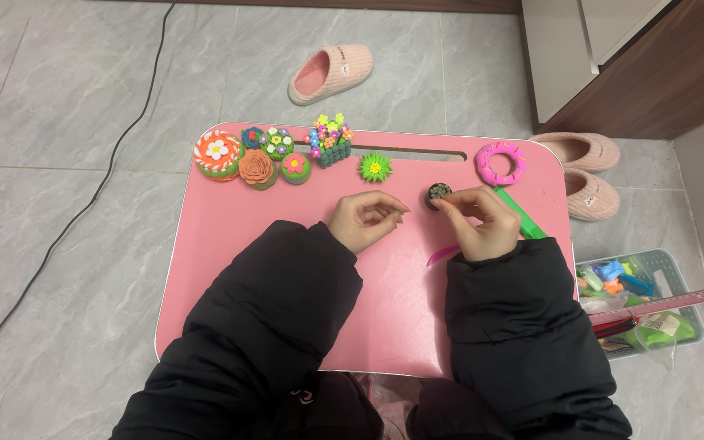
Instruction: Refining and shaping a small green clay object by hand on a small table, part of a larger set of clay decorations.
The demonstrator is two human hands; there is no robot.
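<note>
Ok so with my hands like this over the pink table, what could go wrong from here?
1. The right hand pinches at the small dark clay pot; too hard a squeeze could dent it.
2. The bit pinched in the left hand is tiny; if dropped, it might roll off the pink table onto the floor.
3. The finished clay flowers and the pink ring sit close ahead; a black sleeve reaching forward could squash them.
</note>
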